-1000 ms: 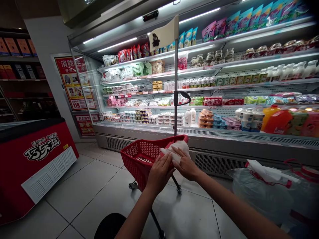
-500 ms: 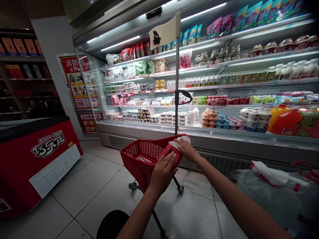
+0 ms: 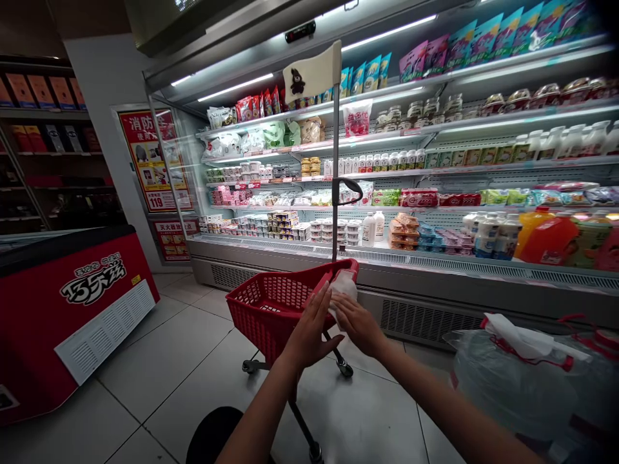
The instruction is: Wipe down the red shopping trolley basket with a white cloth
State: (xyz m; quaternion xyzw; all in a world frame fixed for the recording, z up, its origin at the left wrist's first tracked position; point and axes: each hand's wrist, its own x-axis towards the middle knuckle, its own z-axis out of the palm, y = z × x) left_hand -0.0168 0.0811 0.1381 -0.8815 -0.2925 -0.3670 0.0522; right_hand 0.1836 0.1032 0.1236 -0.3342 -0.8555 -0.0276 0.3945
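Note:
A small red cart (image 3: 271, 322) on wheeled legs stands in front of me, its basket pierced with holes. My right hand (image 3: 355, 322) presses a white cloth (image 3: 344, 287) against the red panel at the cart's near right end. Beside it, my left hand (image 3: 312, 328) rests on the same panel, fingers stretched out and thumb apart, with nothing held. A grey pole (image 3: 335, 154) rises behind the basket, bearing a cream flag (image 3: 309, 74) with a dark bear figure and a black loop handle (image 3: 349, 192).
An open refrigerated case (image 3: 406, 270) with stocked shelves runs behind the cart. At the left stands a red freezer (image 3: 39, 322). Large clear bottles (image 3: 512, 380) with a white cloth on top are at the lower right. A dark round object (image 3: 215, 435) is at the bottom.
My right hand and the white cloth have slid down and nearer along the red panel. My left hand has shifted slightly left, its thumb now spread. The cart and pole have shifted slightly left.

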